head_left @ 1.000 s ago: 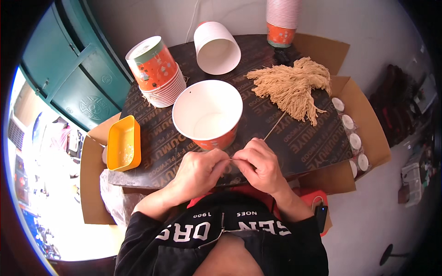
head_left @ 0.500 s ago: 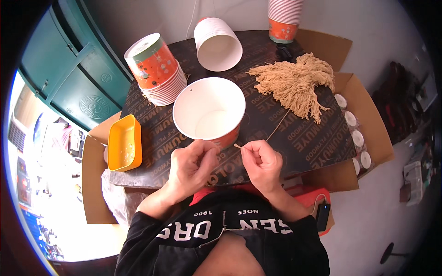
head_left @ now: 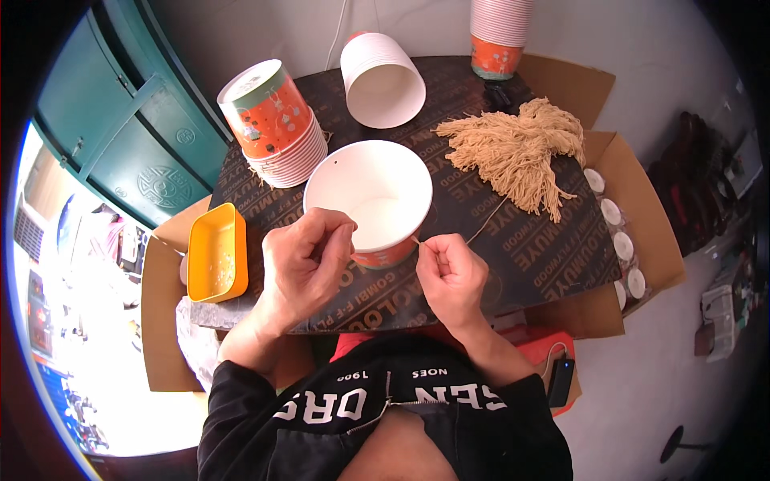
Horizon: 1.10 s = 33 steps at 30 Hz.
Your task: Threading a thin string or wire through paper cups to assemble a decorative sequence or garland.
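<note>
An open paper bucket (head_left: 377, 188), white inside and orange outside, stands on the dark board (head_left: 529, 248) in front of me. My left hand (head_left: 303, 260) is at its near left rim, thumb and forefinger pinched together on something too small to make out. My right hand (head_left: 451, 272) sits at the near right rim, pinching a thin tan string (head_left: 484, 224) that trails off toward a bundle of tan strings (head_left: 517, 152).
A stack of orange paper buckets (head_left: 277, 128) lies tilted at the left, a white bucket (head_left: 383, 80) lies on its side behind, and another stack (head_left: 499, 36) stands at the back. A yellow tray (head_left: 215, 252) rests at the left edge. Cardboard boxes flank the board; the right one holds round lids (head_left: 622, 240).
Both hands moved apart and up from in front of the bucket to its near rim, left and right. The string end now reaches the rim.
</note>
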Motion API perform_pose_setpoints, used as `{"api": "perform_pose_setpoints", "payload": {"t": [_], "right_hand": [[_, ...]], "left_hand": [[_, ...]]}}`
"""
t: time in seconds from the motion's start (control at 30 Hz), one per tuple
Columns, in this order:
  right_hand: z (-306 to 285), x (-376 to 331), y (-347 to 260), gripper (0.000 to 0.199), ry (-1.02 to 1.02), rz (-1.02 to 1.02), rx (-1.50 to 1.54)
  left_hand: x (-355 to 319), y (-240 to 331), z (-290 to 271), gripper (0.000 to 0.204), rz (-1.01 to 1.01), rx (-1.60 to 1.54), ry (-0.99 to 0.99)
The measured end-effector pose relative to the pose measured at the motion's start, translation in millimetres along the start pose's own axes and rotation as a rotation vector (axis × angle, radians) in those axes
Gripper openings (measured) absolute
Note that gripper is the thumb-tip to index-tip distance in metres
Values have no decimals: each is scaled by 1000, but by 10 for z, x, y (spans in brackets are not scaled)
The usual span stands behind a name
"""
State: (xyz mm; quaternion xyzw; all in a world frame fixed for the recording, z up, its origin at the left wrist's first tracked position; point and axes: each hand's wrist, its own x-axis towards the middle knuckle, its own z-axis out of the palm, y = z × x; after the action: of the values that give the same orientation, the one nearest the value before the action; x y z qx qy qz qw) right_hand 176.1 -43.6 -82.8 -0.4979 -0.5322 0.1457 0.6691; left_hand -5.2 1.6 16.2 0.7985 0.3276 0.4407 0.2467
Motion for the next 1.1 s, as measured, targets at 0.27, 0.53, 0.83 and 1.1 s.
{"api": "perform_pose_setpoints", "payload": {"t": [0.27,0.53,0.83,1.1], "right_hand": [[30,-3,76,12,-25,-86,-3],[62,33,27,17,14,-71,-43],[128,69,59,15,22,-87,-15],[36,75,1,11,-69,-170,-134]], "left_hand": [[82,68,34,3,-24,16,-34],[483,-152,-4,17,5,166,-417],[754,-291,177,26,-15,-58,-867],[592,-308,142,12,-99,95,-656]]}}
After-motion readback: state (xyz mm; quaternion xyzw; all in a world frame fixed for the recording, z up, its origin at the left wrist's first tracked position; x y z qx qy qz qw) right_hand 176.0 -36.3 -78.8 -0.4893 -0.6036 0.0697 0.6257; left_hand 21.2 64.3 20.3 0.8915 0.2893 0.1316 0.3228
